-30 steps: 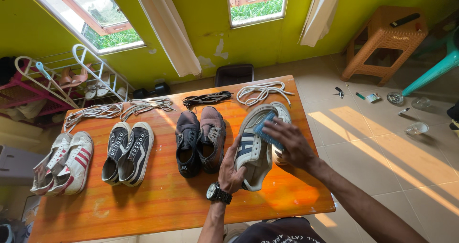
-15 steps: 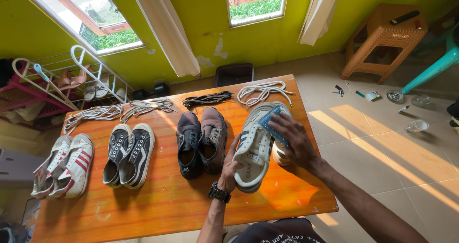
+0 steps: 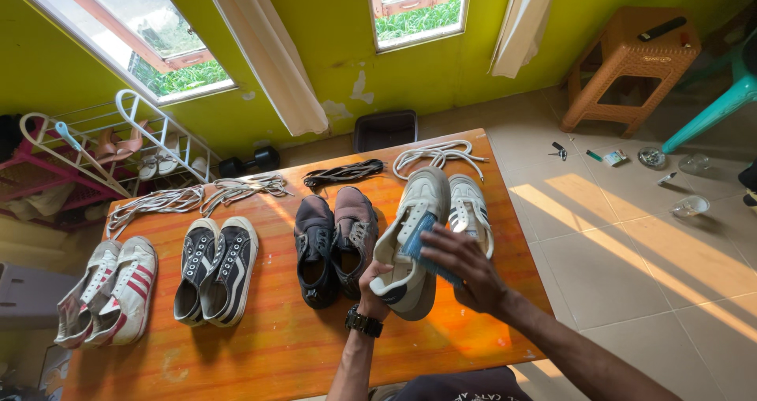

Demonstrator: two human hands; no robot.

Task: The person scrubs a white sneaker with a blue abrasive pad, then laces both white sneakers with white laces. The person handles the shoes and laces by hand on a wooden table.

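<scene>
Wooden table [image 3: 276,346], orange-brown, seen from above, bearing four pairs of shoes in a row with their laces laid beyond them

Left hand [image 3: 374,289], watch [image 3: 362,321] on the wrist: closed around the heel end of a white shoe [image 3: 410,227], holding it tilted above the right part of the table, toe pointing away from the person

Right hand [image 3: 461,263]: closed on a blue brush [image 3: 419,245], bristles pressed against the side of the white shoe near its middle

Second white shoe [image 3: 471,208], with dark stripes: lying flat on the table just right of the held one, partly behind the right hand

Brown pair [image 3: 335,239]: just left of the held shoe, one darker, one lighter, side by side and touching

Black-and-white pair [image 3: 215,268]: further left, side by side

White pair with red stripes [image 3: 109,290]: at the left end of the table

White laces [image 3: 438,154]: looped at the far right edge of the table, beyond the white shoes

Black laces [image 3: 343,172]: beyond the brown pair

Pale laces [image 3: 197,194]: two bundles along the far left edge

Shoe rack [image 3: 150,125], white wire, against the green wall at left, sandals on it

Orange stool [image 3: 631,62]: on the tiled floor at right, well apart from the table
</scene>
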